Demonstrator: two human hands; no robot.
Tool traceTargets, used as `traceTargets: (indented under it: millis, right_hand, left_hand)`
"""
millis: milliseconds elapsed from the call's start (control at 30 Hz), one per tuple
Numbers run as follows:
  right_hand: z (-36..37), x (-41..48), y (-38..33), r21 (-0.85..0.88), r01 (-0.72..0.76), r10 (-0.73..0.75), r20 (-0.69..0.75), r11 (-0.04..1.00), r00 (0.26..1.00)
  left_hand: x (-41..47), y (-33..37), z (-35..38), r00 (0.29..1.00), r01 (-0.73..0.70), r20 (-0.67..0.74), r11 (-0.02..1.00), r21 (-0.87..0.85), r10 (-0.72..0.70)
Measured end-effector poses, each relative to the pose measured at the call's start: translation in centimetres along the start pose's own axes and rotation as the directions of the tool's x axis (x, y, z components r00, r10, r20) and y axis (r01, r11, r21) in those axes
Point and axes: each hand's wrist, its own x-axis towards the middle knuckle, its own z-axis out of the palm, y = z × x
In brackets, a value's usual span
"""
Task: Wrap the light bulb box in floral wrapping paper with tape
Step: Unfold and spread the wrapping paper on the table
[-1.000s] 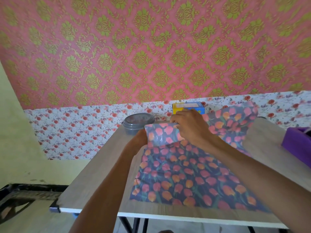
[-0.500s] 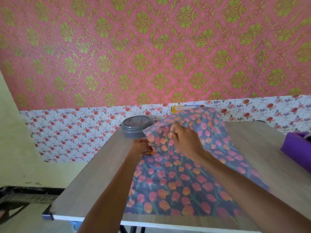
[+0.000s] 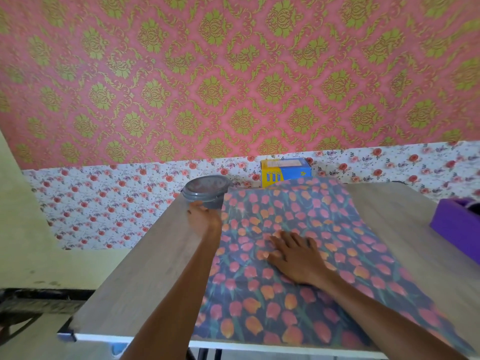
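Note:
The floral wrapping paper (image 3: pixel 291 289), dark with orange and pink tulips, lies spread flat over the wooden table (image 3: pixel 145 281). The yellow and blue light bulb box (image 3: pixel 285 171) stands at the table's far edge against the wall, just beyond the paper. My right hand (image 3: pixel 296 255) presses flat on the middle of the paper with its fingers spread. My left hand (image 3: pixel 204 216) lies at the paper's far left corner, next to a grey container; whether it pinches the paper's edge I cannot tell.
A grey round lidded container (image 3: pixel 206 189) stands at the table's far left corner. A purple box (image 3: pixel 457 227) sits at the right edge. The table's left edge drops to the floor, with a dark frame (image 3: pixel 31 300) below.
The folded-over far part of the paper has been opened out and laid flat. My right hand went from pinching the fold to pressing flat on the sheet. The box is uncovered again.

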Motion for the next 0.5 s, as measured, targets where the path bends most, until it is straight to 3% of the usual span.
traceTargets:
  millis: [33,100,133,200,267,333,400,500]
  right_hand:
    - [0.1,-0.2,0.1,0.0,-0.001,0.001,0.008,1.0,1.0]
    - [-0.2,-0.5,0.2,0.002,0.008,-0.008,0.026,1.0,1.0]
    - [-0.5,-0.5,0.3,-0.004,0.017,-0.017,0.029,1.0,0.999]
    - [-1.3,-0.2,0.7,0.012,0.019,-0.019,-0.008,1.0,1.0]
    - [-2.5,0.6,1.7,0.082,-0.025,0.031,-0.079,0.996,0.996]
    - [-3.3,1.4,3.5,0.097,-0.088,0.1,-0.118,0.991,0.988]
    - [-3.6,1.9,5.3,-0.001,-0.136,0.136,-0.063,0.991,0.989]
    - [-3.5,2.0,7.1,-0.05,-0.167,0.167,-0.008,0.985,0.986]
  left_hand:
    - [-0.6,0.1,0.0,0.995,-0.1,-0.018,0.993,0.055,0.101]
    - [-1.6,-0.4,0.6,0.933,-0.353,0.126,0.927,0.129,0.338]
    - [-2.0,-0.7,1.1,0.864,-0.474,0.255,0.872,0.125,0.433]
    - [-2.7,-1.0,2.0,0.664,-0.667,0.547,0.735,0.123,0.511]
    - [-3.5,-1.4,3.0,0.461,-0.792,0.809,0.581,0.19,0.365]
    - [-4.2,-2.0,3.8,0.363,-0.834,0.922,0.489,0.256,0.137]
    - [-4.7,-2.7,4.2,0.356,-0.846,0.931,0.451,0.284,0.081]
    - [-4.8,-2.6,5.1,0.46,-0.795,0.866,0.524,0.304,0.196]
